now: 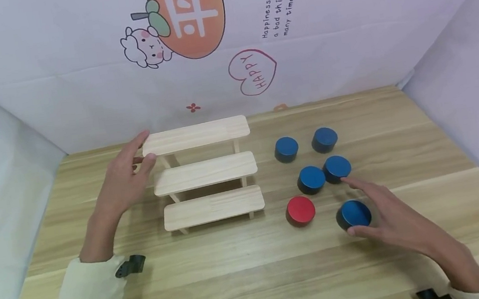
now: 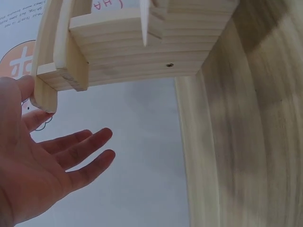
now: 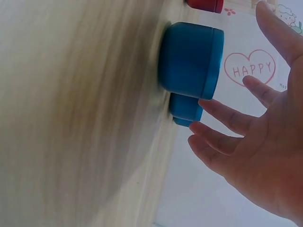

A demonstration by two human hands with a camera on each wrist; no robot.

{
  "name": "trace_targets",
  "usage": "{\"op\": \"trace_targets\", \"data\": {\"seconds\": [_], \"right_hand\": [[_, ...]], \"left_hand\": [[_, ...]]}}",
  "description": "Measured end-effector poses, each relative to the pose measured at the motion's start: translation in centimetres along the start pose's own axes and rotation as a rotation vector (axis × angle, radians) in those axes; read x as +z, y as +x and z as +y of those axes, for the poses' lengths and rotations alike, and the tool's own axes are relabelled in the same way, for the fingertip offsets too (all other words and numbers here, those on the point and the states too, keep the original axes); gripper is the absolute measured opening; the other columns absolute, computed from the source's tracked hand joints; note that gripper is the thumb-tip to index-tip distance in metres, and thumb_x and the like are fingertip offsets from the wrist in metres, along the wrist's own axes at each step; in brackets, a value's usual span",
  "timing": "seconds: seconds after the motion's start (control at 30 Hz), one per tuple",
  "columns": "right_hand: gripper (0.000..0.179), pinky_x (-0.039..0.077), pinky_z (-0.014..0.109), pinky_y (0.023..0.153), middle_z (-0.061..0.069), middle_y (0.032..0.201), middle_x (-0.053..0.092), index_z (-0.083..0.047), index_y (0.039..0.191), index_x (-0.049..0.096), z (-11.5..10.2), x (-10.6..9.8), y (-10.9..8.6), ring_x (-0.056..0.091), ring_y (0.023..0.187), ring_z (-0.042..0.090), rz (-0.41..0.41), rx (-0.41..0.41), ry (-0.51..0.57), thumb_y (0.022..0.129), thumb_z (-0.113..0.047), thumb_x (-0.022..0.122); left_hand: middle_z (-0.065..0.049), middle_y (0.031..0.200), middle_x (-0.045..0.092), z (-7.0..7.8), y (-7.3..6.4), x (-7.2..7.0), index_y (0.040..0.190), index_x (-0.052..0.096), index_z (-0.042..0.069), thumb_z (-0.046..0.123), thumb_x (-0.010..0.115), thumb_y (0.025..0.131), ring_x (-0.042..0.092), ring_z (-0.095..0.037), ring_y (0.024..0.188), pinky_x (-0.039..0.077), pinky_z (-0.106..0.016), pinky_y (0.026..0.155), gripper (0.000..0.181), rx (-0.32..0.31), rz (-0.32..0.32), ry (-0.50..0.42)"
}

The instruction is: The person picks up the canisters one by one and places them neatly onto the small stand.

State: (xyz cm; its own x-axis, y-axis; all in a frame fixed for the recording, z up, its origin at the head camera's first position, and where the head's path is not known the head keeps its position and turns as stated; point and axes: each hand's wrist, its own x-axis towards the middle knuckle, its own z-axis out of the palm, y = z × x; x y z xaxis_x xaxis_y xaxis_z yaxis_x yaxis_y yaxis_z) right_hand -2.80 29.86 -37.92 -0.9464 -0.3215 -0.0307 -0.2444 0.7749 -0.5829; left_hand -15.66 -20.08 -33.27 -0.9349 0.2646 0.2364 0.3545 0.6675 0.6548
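A three-tier pale wooden display stand [image 1: 206,169] stands left of the middle of the table. My left hand [image 1: 124,182] is at the left end of its top tier. In the left wrist view, the thumb and index finger pinch the edge of that board [image 2: 45,98], and the other fingers are spread. My right hand [image 1: 386,216] reaches over the nearest blue round tin [image 1: 354,215], thumb and fingers spread wide around it. The right wrist view shows this tin [image 3: 191,59] standing upright, with daylight between it and the palm.
Several more blue tins [image 1: 311,179] stand right of the stand, with one red tin [image 1: 300,211] nearer the front. A printed white cloth [image 1: 92,98] hangs behind the wooden table [image 1: 221,283], and white sheets close off both sides.
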Motion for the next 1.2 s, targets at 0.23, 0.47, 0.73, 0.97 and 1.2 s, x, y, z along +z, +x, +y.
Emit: {"op": "trace_targets", "data": {"seconds": [0.23,0.47,0.73,0.97,1.2], "right_hand": [[0.102,0.033,0.073,0.095,0.024,0.143,0.046,-0.011,0.155,0.033,0.9,0.3,-0.1,0.038,0.130,0.048,0.018,-0.042,0.001,0.074,-0.032,0.091],[0.104,0.033,0.072,0.094,0.022,0.142,0.048,-0.013,0.155,0.033,2.1,0.4,-0.1,0.041,0.128,0.046,0.031,-0.094,0.018,0.071,-0.026,0.093],[0.099,0.031,0.072,0.093,0.019,0.135,0.054,-0.013,0.153,0.035,2.9,0.5,-0.2,0.042,0.125,0.044,0.017,-0.074,0.053,0.074,-0.031,0.091],[0.091,0.028,0.070,0.093,0.016,0.128,0.059,-0.013,0.150,0.039,3.6,0.6,-0.4,0.043,0.122,0.042,0.018,-0.066,0.077,0.076,-0.028,0.090],[0.084,0.034,0.066,0.091,0.014,0.128,0.058,-0.013,0.148,0.043,4.0,0.6,-0.6,0.042,0.120,0.038,-0.015,-0.017,0.063,0.079,-0.033,0.087]], "left_hand": [[-0.025,0.150,0.041,0.0,0.1,-0.3,0.159,0.029,0.017,0.040,0.045,0.107,0.056,-0.047,0.118,0.045,-0.062,0.095,0.059,-0.040,-0.039,-0.025],[-0.029,0.146,0.043,-0.1,-0.1,-0.4,0.160,0.027,0.019,0.041,0.044,0.107,0.055,-0.049,0.120,0.043,-0.063,0.096,0.060,-0.071,-0.048,-0.030],[-0.030,0.147,0.042,-0.2,-0.2,-0.4,0.160,0.026,0.020,0.042,0.043,0.107,0.054,-0.051,0.120,0.042,-0.064,0.096,0.059,-0.080,-0.048,-0.020],[-0.032,0.146,0.042,-0.1,-0.3,-0.5,0.160,0.025,0.022,0.043,0.042,0.107,0.053,-0.051,0.121,0.042,-0.066,0.096,0.060,-0.094,-0.051,-0.021],[-0.030,0.147,0.042,0.0,-0.1,-0.3,0.161,0.024,0.026,0.044,0.042,0.107,0.053,-0.049,0.122,0.040,-0.066,0.098,0.060,-0.112,-0.069,-0.028]]}}
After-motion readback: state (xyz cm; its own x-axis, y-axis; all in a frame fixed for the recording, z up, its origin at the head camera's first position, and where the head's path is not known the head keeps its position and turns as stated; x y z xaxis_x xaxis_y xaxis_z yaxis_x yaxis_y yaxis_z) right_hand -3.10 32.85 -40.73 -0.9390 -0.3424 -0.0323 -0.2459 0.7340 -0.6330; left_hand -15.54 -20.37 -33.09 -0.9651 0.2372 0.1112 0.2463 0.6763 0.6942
